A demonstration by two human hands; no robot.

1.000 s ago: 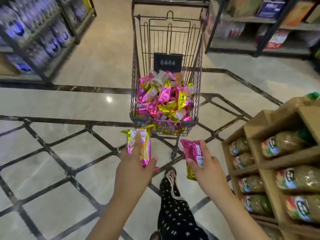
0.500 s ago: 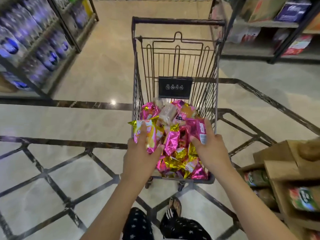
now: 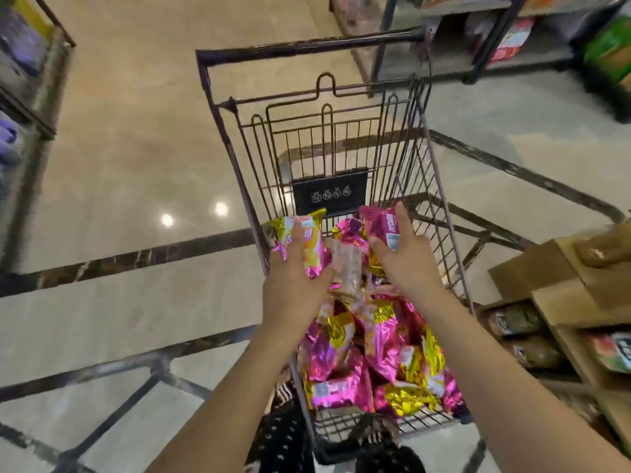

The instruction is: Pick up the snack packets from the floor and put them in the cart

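Note:
A dark wire shopping cart (image 3: 440, 186) stands in front of me, its basket holding a heap of several pink and gold snack packets (image 3: 372, 367). My left hand (image 3: 293, 285) grips a pink, yellow and gold packet (image 3: 307, 240) over the cart's left side. My right hand (image 3: 409, 261) holds a magenta packet with a white label (image 3: 382, 223) above the heap, close to the black sign (image 3: 329, 192) on the cart's inner grille. Both arms reach over the basket.
A wooden display rack (image 3: 560, 302) with bagged goods stands close on the right. Metal shelving (image 3: 478, 39) with boxes is at the back right, another shelf unit (image 3: 24, 73) at the left. The marble floor (image 3: 129, 165) has dark inlay lines. My patterned trousers (image 3: 283, 435) show below.
Both hands moved forward and up with their packets, from in front of the cart to over its basket. The view has come closer to the cart.

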